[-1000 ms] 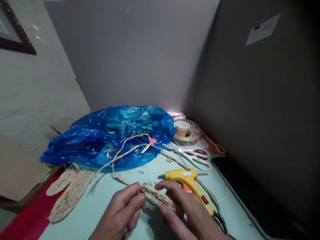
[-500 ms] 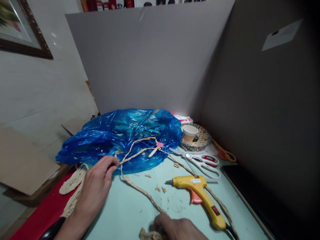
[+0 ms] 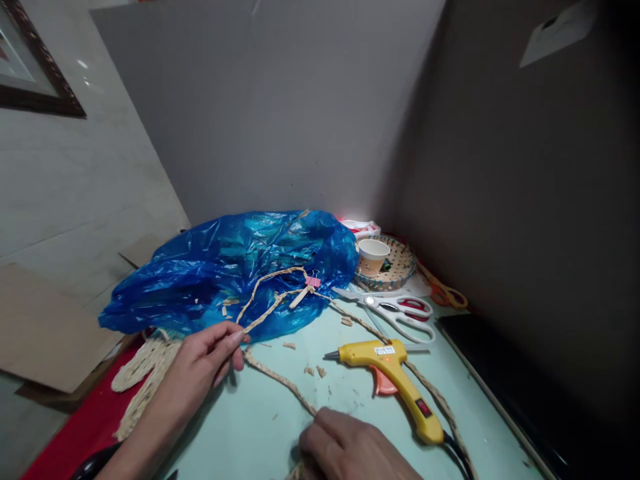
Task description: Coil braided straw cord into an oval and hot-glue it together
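Note:
My left hand pinches a braided straw cord near the front edge of a crumpled blue plastic bag. The cord loops up over the bag to a small pink binder clip, and another stretch of it runs across the pale green table toward my right hand. My right hand lies closed at the bottom edge, pressing on a woven straw piece that is mostly hidden beneath it. A yellow hot glue gun lies just right of that hand.
White-handled scissors lie behind the glue gun; orange scissors sit further right. A paper cup stands on a round woven tray. Flat woven straw pieces lie at the left on red cloth. Grey boards wall in the back and right.
My left hand left the woven piece, reached left to the cord by the blue bag and now pinches it. My right hand dropped toward the bottom edge with the woven piece.

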`<move>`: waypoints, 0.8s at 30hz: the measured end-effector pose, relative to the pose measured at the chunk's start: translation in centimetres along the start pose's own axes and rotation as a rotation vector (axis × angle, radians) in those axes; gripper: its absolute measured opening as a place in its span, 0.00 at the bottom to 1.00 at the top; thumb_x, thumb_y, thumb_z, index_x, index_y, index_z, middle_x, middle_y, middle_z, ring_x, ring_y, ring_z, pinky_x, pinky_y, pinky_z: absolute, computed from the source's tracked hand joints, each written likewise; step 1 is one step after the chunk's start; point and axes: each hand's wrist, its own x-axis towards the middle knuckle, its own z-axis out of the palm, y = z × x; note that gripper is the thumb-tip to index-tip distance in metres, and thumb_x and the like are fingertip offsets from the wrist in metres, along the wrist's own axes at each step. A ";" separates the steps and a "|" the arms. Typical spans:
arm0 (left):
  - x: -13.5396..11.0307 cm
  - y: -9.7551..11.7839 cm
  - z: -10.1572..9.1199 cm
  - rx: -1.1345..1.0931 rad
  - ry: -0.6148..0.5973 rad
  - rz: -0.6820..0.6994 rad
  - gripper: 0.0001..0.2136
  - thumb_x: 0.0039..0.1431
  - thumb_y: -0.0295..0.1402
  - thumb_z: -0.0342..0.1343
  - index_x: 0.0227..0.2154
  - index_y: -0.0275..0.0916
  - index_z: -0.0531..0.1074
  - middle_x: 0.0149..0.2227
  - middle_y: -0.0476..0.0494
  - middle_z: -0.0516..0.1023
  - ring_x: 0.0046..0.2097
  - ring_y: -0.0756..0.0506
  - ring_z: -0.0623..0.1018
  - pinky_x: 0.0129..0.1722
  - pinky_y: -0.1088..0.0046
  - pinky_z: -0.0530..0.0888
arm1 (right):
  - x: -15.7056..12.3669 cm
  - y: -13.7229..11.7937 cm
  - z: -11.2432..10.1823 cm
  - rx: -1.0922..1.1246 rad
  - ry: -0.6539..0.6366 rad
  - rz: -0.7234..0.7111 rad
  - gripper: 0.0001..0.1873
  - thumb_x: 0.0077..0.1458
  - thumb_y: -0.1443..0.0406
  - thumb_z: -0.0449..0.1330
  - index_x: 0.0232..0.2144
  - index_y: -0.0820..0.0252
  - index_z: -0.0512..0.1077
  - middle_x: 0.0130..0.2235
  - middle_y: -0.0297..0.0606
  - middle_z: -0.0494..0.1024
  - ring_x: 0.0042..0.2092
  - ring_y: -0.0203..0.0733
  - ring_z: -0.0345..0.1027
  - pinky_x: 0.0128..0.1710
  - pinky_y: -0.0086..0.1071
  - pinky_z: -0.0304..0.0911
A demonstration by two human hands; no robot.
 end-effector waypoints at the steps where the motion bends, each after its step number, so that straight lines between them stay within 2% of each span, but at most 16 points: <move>1: -0.4 0.3 0.4 -0.087 -0.052 -0.034 0.15 0.59 0.47 0.53 0.29 0.41 0.74 0.22 0.49 0.74 0.19 0.51 0.60 0.22 0.72 0.57 | 0.0 -0.1 -0.3 -0.045 0.020 -0.035 0.02 0.60 0.67 0.61 0.34 0.58 0.74 0.36 0.40 0.80 0.34 0.43 0.75 0.28 0.31 0.60; 3: -1.3 0.7 1.4 -0.239 -0.145 -0.089 0.13 0.60 0.44 0.52 0.37 0.41 0.74 0.26 0.47 0.77 0.20 0.51 0.62 0.22 0.73 0.60 | 0.1 -0.4 -1.3 -0.076 0.064 -0.104 0.01 0.57 0.68 0.62 0.33 0.59 0.75 0.36 0.39 0.81 0.37 0.45 0.75 0.34 0.33 0.63; 5: -2.3 1.1 2.5 -0.398 -0.245 -0.145 0.10 0.60 0.40 0.55 0.40 0.42 0.73 0.31 0.45 0.80 0.24 0.50 0.69 0.26 0.73 0.67 | -0.1 -0.9 -2.6 0.014 0.148 -0.128 0.03 0.57 0.70 0.61 0.35 0.59 0.75 0.39 0.38 0.81 0.41 0.45 0.75 0.41 0.34 0.64; 6: -2.7 1.3 3.0 -0.591 -0.305 -0.213 0.10 0.58 0.38 0.59 0.42 0.43 0.74 0.33 0.45 0.80 0.26 0.50 0.72 0.29 0.74 0.70 | -0.3 -1.2 -3.4 0.102 0.198 -0.122 0.06 0.58 0.70 0.59 0.37 0.59 0.75 0.40 0.37 0.81 0.42 0.43 0.74 0.43 0.34 0.64; 7: -3.1 1.4 3.5 -0.726 -0.350 -0.267 0.09 0.58 0.36 0.61 0.42 0.43 0.75 0.34 0.45 0.81 0.30 0.50 0.75 0.35 0.73 0.72 | -0.5 -1.5 -4.1 0.198 0.259 -0.039 0.08 0.62 0.70 0.56 0.40 0.58 0.75 0.42 0.37 0.80 0.45 0.42 0.74 0.46 0.33 0.63; 9: -3.7 1.7 4.2 -0.862 -0.405 -0.306 0.06 0.56 0.31 0.64 0.38 0.42 0.78 0.35 0.46 0.81 0.36 0.49 0.77 0.42 0.73 0.73 | -0.8 -2.0 -5.5 0.344 0.298 0.030 0.10 0.66 0.67 0.53 0.39 0.57 0.75 0.41 0.36 0.80 0.43 0.41 0.73 0.44 0.31 0.64; 12: -4.0 1.7 4.7 -0.843 -0.388 -0.291 0.05 0.55 0.29 0.66 0.35 0.42 0.80 0.36 0.47 0.81 0.41 0.47 0.78 0.45 0.74 0.73 | -1.0 -2.3 -6.6 0.468 0.216 0.159 0.15 0.69 0.60 0.50 0.36 0.56 0.74 0.37 0.35 0.79 0.41 0.41 0.71 0.42 0.33 0.62; 15: -4.0 1.4 5.0 -0.743 -0.365 -0.255 0.07 0.53 0.33 0.68 0.36 0.44 0.82 0.37 0.48 0.82 0.43 0.44 0.79 0.45 0.73 0.74 | -0.7 -2.1 -6.5 0.575 0.185 0.221 0.15 0.70 0.56 0.50 0.40 0.55 0.74 0.39 0.34 0.79 0.43 0.41 0.70 0.42 0.33 0.61; 19: -3.9 0.8 5.2 -0.588 -0.389 -0.153 0.08 0.52 0.36 0.69 0.37 0.47 0.84 0.38 0.48 0.85 0.42 0.43 0.81 0.46 0.72 0.75 | -0.3 -1.2 -5.7 0.770 0.264 0.181 0.13 0.67 0.55 0.55 0.39 0.56 0.74 0.36 0.31 0.77 0.39 0.38 0.69 0.39 0.30 0.60; 22: -3.7 0.4 5.6 -0.514 -0.377 -0.091 0.09 0.52 0.39 0.68 0.37 0.48 0.84 0.38 0.47 0.85 0.40 0.42 0.81 0.44 0.71 0.76 | -0.2 -0.7 -5.1 0.988 0.200 0.145 0.11 0.62 0.56 0.62 0.40 0.58 0.72 0.32 0.29 0.71 0.34 0.35 0.64 0.34 0.27 0.59; 24: -3.6 0.1 5.8 -0.484 -0.356 -0.050 0.09 0.51 0.40 0.69 0.36 0.47 0.85 0.37 0.47 0.85 0.41 0.41 0.81 0.43 0.71 0.76 | -0.3 -0.6 -4.7 1.093 0.155 0.145 0.14 0.58 0.59 0.66 0.42 0.59 0.70 0.31 0.28 0.69 0.33 0.35 0.62 0.32 0.27 0.57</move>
